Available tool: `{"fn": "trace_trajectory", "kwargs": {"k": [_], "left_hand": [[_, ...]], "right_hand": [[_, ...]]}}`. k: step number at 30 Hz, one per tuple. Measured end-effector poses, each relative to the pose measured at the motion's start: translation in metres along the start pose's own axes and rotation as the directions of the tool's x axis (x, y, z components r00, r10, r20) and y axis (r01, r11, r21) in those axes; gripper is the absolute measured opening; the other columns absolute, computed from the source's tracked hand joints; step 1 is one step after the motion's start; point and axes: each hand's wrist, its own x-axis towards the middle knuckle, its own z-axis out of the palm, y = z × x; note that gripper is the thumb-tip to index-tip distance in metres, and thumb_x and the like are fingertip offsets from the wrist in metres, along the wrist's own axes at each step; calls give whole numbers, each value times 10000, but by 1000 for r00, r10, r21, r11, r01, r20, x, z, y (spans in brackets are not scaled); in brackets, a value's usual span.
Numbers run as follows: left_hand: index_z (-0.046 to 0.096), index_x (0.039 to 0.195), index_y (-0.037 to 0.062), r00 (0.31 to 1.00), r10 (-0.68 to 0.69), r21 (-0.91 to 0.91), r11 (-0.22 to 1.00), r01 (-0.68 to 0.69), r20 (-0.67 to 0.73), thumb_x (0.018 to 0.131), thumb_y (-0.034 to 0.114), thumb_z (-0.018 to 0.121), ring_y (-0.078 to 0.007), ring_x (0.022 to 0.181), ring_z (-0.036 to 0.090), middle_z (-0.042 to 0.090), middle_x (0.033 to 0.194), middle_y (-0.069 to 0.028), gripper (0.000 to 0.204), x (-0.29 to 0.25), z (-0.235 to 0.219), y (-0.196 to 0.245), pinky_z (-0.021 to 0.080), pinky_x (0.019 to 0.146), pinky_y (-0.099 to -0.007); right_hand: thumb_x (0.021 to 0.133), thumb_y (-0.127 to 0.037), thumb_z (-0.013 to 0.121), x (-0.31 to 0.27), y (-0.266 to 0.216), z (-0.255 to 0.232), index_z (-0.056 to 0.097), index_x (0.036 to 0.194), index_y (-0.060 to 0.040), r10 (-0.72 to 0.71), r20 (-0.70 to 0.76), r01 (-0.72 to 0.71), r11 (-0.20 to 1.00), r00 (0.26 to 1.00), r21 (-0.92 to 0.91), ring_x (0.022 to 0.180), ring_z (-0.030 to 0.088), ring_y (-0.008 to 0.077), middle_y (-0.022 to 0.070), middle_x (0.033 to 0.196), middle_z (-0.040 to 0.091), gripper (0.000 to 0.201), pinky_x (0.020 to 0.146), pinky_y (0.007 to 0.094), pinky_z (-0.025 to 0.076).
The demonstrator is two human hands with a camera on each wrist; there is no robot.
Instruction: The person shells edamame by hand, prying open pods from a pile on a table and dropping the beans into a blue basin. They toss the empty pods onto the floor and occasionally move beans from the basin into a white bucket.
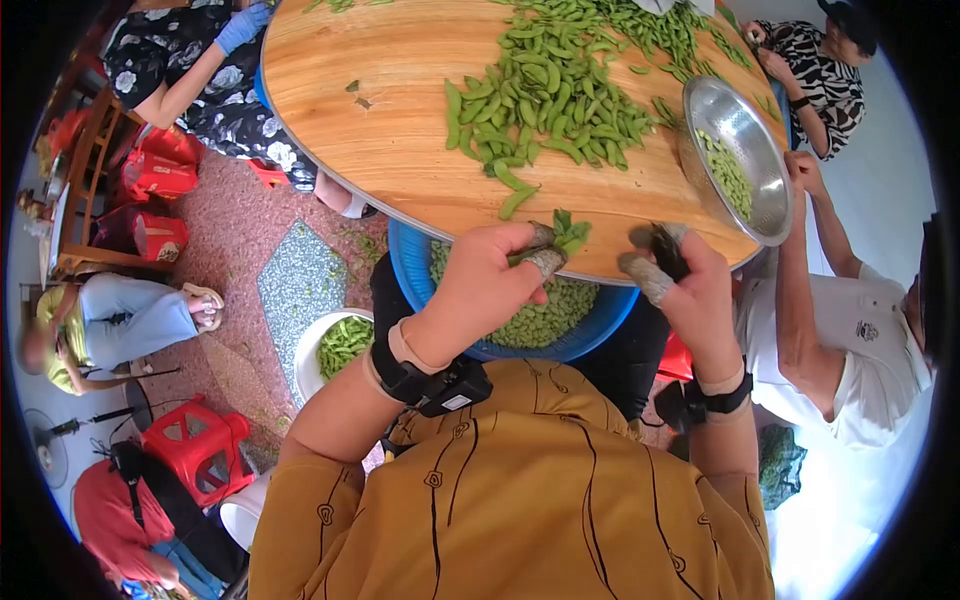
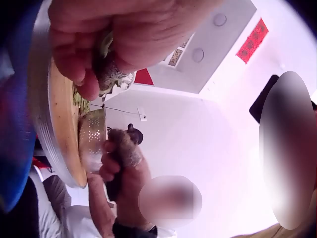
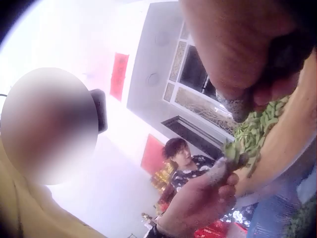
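My left hand (image 1: 485, 285) is at the near edge of the round wooden table (image 1: 380, 120), its thumb and finger pinching a green bean pod (image 1: 570, 232). Grey coverings wrap the fingertips of both hands. To its right, my right hand (image 1: 703, 290) curls round a dark, narrow object (image 1: 668, 252); I cannot tell what kind it is. In the left wrist view its black part (image 2: 115, 184) shows against the palm. Below the table edge, a blue basin (image 1: 410, 265) holds shelled green beans (image 1: 550, 315). Loose pods (image 1: 517, 190) lie just beyond the left hand.
A large heap of pods (image 1: 560, 100) covers the table's far middle. A metal colander (image 1: 770, 200) with shelled beans stands at the right edge, near another person's hands (image 1: 803, 172). On the floor at left are a white bucket (image 1: 308, 345) with pods and a red stool (image 1: 195, 440).
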Motion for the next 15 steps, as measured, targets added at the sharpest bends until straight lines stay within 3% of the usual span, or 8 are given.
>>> {"fn": "trace_trajectory", "kwargs": {"k": [2,3,5,6,7,9,13,15], "left_hand": [[649,975,-4,997,70,175,982,-75,34,853,70,573,-85,622,626,645,785,-40,161,-3,2,5,501,555,-222],[649,975,-4,993,111,170,979,-115,35,853,70,573,-85,622,626,645,785,-40,161,2,7,4,501,555,-222],[634,921,-34,997,74,290,954,-75,15,872,69,546,-93,620,629,650,793,-54,144,-9,1,8,505,551,-229],[634,921,-34,998,66,292,954,-63,-2,872,69,546,-93,620,629,650,793,-54,144,-14,-1,12,505,551,-229],[630,916,-34,999,-39,243,969,43,-20,879,77,537,-105,626,635,654,796,-62,150,-16,-3,18,502,543,-228],[625,910,-35,988,-148,186,971,153,-41,885,85,527,-116,632,640,657,800,-70,157,-17,-8,17,499,535,-226],[606,1005,0,978,-207,-236,951,200,-3,903,132,505,-147,652,647,669,838,-84,195,-12,-16,5,495,542,-241],[597,1052,11,976,-217,-384,901,201,1,907,137,496,-150,670,648,671,855,-82,217,-10,-16,5,495,561,-246]], "right_hand": [[782,-97,691,11,-13,14,656,972,-41,-240,9,236,948,971,-214,706,640,223,94,839,676,201,645,327,498],[782,-97,691,19,-11,14,656,972,-41,-272,3,265,935,962,-237,706,640,223,94,839,676,201,645,327,498],[726,-64,704,28,-6,32,643,971,-20,-418,95,429,873,903,-233,683,625,280,120,777,639,256,620,338,487],[660,-18,689,29,-7,37,633,943,-17,-497,135,509,779,857,-366,719,615,323,132,808,623,289,628,351,495],[660,-18,689,31,-10,42,633,943,-17,-503,146,520,776,852,-358,719,615,323,132,808,623,289,628,351,495],[612,-5,674,32,-15,51,621,921,-32,-716,212,693,486,665,-533,763,618,326,121,879,623,315,634,369,500],[580,-6,671,24,-7,54,612,933,-46,-641,147,615,607,753,-503,787,622,312,108,936,622,360,633,365,504],[573,-15,681,16,-3,49,603,966,-45,-741,117,652,491,661,-577,785,623,312,121,952,619,401,635,376,503]]}}
